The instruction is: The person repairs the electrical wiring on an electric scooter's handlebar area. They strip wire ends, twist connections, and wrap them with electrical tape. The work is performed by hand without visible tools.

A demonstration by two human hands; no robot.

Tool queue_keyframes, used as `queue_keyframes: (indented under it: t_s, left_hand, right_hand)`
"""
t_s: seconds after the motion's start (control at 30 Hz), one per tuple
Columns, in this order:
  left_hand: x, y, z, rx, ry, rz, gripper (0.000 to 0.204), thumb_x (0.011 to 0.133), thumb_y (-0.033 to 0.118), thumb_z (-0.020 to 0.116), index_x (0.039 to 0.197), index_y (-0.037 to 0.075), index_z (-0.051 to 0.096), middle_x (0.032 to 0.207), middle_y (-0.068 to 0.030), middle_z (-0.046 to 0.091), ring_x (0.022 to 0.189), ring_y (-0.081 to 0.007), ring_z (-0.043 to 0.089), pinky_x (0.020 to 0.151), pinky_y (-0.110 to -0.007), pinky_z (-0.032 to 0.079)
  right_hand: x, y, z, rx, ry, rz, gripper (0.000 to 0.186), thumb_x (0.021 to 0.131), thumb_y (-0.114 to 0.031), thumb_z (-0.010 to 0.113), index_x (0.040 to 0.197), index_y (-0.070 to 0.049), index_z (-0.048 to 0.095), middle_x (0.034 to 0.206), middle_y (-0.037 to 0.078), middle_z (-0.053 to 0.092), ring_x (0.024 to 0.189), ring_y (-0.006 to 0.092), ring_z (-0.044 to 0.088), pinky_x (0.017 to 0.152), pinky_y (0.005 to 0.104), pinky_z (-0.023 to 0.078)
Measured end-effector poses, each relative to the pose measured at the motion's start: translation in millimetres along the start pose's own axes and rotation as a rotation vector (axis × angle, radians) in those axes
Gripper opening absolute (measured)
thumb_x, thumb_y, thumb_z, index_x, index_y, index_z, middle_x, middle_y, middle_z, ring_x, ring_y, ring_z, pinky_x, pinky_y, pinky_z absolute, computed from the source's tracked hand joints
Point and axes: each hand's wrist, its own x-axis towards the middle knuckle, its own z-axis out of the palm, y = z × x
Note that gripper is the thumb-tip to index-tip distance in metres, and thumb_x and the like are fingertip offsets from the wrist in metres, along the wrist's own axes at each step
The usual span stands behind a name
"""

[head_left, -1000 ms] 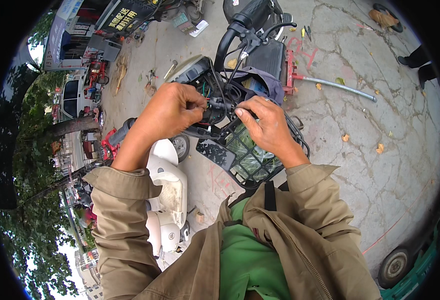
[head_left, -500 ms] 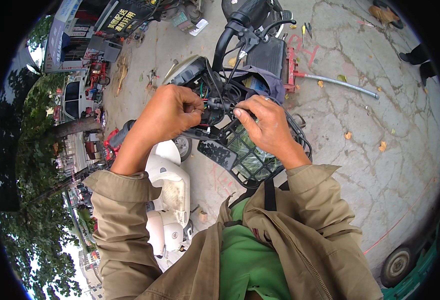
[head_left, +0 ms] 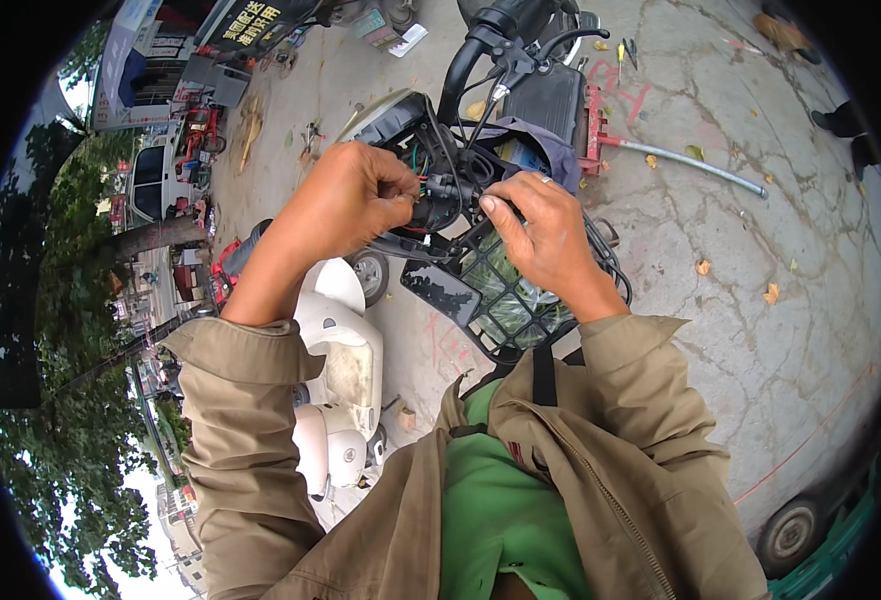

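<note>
The bare left hand (head_left: 366, 200) has its fingers curled and the thumb bent toward them; I cannot tell whether they pinch something. The bare right hand (head_left: 546, 230) brings thumb and index finger together, but again I cannot tell if a wire is between them. The bundle of black plastic connectors and cables (head_left: 449, 187) lies between the two hands, at the open dark housing with coloured wires (head_left: 421, 160). Probably the hands stand on opposite sides so that these small parts stay reachable.

The black grid basket (head_left: 488, 348) is just below the right hand, so its rim seems to limit downward movement. Beyond the housing, the black curved handlebar (head_left: 458, 75) bounds the far side. The white scooter (head_left: 341, 390) stands to the left of the basket; the long grey metal pipe (head_left: 696, 165) extends rightward, well apart from the hands.
</note>
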Motion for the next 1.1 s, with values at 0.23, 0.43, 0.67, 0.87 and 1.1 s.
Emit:
queue_keyframes:
  t_s: [0.23,0.43,0.67,0.87,1.1]
  left_hand:
    - [5,6,-6,0.056,-0.070,-0.007,0.006,0.080,0.000,0.072,0.083,-0.004,0.069,0.068,-0.0044,0.058,0.069,-0.0104,0.051,0.065,-0.032,0.046]
    - [12,2,-9,0.032,-0.072,0.016,0.008,0.080,0.002,0.074,0.084,-0.005,0.073,0.067,-0.0061,0.063,0.066,-0.0098,0.053,0.063,-0.032,0.047]
    - [17,-6,-9,0.009,-0.097,0.057,0.013,0.078,0.004,0.076,0.087,-0.004,0.077,0.065,-0.0072,0.064,0.063,-0.0093,0.053,0.060,-0.034,0.046]
    - [24,-13,-7,-0.117,-0.111,0.083,0.011,0.080,0.002,0.077,0.088,-0.005,0.079,0.070,-0.0010,0.069,0.067,-0.0091,0.058,0.064,-0.032,0.050]
    - [41,1,-24,-0.067,-0.143,-0.023,0.015,0.084,0.007,0.082,0.095,-0.003,0.083,0.082,-0.0025,0.076,0.074,-0.0096,0.065,0.070,-0.028,0.054]
  right_hand:
    - [0,0,6,-0.014,0.045,0.011,0.018,0.102,-0.016,0.072,0.097,0.001,0.072,0.084,0.016,0.068,0.078,0.0378,0.065,0.073,0.0454,0.051]
    - [-1,1,13,0.023,0.098,0.067,0.020,0.101,-0.019,0.072,0.094,0.000,0.073,0.083,0.017,0.068,0.079,0.0399,0.066,0.072,0.0484,0.052]
    - [-6,1,14,0.100,0.082,0.167,0.031,0.105,-0.029,0.070,0.099,0.001,0.075,0.086,0.016,0.072,0.079,0.0342,0.069,0.074,0.0437,0.054]
    - [-6,11,7,0.579,-0.151,0.627,0.057,0.112,-0.049,0.059,0.099,0.004,0.076,0.082,0.009,0.072,0.073,0.0180,0.066,0.073,0.0333,0.054]
    - [16,2,3,0.795,-0.050,0.916,0.039,0.101,-0.042,0.072,0.096,-0.004,0.077,0.083,0.005,0.073,0.070,0.0147,0.066,0.069,0.0312,0.052]
